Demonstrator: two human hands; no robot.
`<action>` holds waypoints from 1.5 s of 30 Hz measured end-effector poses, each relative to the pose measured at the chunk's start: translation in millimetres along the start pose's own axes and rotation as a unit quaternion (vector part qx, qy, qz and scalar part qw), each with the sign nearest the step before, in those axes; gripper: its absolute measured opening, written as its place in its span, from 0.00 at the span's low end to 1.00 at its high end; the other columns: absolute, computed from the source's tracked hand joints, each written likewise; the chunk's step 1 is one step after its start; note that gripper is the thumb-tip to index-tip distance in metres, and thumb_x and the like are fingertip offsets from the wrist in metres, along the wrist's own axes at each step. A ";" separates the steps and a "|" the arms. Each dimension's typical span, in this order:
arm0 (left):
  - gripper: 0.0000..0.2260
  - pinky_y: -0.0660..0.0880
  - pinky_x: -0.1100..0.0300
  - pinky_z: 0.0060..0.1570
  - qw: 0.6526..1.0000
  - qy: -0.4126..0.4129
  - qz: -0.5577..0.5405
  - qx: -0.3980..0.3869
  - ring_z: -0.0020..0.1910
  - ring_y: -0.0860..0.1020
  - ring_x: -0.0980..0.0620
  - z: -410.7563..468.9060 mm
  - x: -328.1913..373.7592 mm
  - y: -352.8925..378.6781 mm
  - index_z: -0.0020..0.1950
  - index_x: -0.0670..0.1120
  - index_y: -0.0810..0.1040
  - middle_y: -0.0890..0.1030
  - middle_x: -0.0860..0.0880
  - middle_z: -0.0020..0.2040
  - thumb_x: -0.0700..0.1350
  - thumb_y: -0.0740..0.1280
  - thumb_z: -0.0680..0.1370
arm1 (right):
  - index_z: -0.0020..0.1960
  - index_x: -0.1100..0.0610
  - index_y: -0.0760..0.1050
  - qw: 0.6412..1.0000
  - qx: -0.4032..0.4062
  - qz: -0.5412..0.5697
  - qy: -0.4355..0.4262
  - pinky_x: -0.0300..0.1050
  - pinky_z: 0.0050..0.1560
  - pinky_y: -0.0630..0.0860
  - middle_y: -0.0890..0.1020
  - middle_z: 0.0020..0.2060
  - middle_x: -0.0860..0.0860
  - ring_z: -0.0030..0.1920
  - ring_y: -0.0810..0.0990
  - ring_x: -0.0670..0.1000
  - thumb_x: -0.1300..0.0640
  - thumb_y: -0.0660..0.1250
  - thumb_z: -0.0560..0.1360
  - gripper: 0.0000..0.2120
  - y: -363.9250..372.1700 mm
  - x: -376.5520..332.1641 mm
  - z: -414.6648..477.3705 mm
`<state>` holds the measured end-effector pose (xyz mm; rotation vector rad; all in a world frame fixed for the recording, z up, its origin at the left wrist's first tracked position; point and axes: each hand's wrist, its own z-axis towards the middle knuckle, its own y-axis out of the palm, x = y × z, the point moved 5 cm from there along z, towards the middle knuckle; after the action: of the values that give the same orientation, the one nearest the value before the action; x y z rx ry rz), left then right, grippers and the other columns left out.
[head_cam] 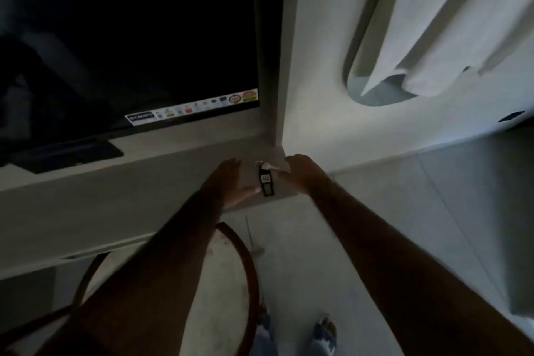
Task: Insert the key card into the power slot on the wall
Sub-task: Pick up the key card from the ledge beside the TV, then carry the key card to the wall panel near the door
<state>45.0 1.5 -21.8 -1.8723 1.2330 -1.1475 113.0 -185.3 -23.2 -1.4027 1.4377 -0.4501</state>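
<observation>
A black key card [265, 181] with a metal key ring and a pale key at its far end lies flat on the right end of a grey shelf [115, 205]. My left hand [231, 182] rests flat on the shelf just left of the card, fingers apart, thumb tip near the card's lower edge. My right hand [300, 172] hovers just right of the card, fingers curled toward it, holding nothing. The room is dim. No power slot shows in this view.
A dark television [130, 37] stands on the shelf to the left. A white wall corner [281, 66] rises behind the card. A round table with a reddish rim [245, 254] is below my left arm. A white towel [419, 37] hangs at upper right.
</observation>
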 end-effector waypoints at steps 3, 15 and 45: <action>0.46 0.53 0.52 0.77 0.999 -0.022 0.022 -0.021 0.81 0.52 0.43 1.8 -17.8 17.7 0.81 0.40 0.53 0.52 0.40 0.82 0.66 0.67 0.75 | 0.63 0.64 0.76 0.999 0.000 0.001 0.033 0.50 0.61 0.73 0.79 0.61 0.62 0.64 0.76 0.61 0.45 0.64 0.79 0.24 21.7 -10.3 13.3; 0.46 0.50 0.44 0.77 0.998 -0.003 0.069 -0.012 0.81 0.48 0.41 0.9 -43.4 56.1 0.82 0.45 0.48 0.46 0.42 0.83 0.69 0.62 0.75 | 0.58 0.60 0.76 0.986 0.098 0.068 0.114 0.52 0.52 0.79 0.83 0.56 0.60 0.56 0.82 0.63 0.51 0.72 0.73 0.18 56.1 -36.4 46.3; 0.45 0.52 0.47 0.78 0.993 0.110 0.035 0.039 0.81 0.49 0.44 -17.9 101.2 -43.1 0.82 0.44 0.51 0.50 0.42 0.83 0.71 0.60 0.75 | 0.47 0.58 0.83 0.895 0.117 0.400 0.158 0.42 0.36 0.77 0.82 0.38 0.58 0.33 0.77 0.51 0.70 0.72 0.67 0.12 -95.7 49.1 -77.5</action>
<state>65.0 -76.4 55.3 -1.6661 1.3427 -1.3719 107.1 -282.1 67.2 -0.4646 1.9965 -0.2979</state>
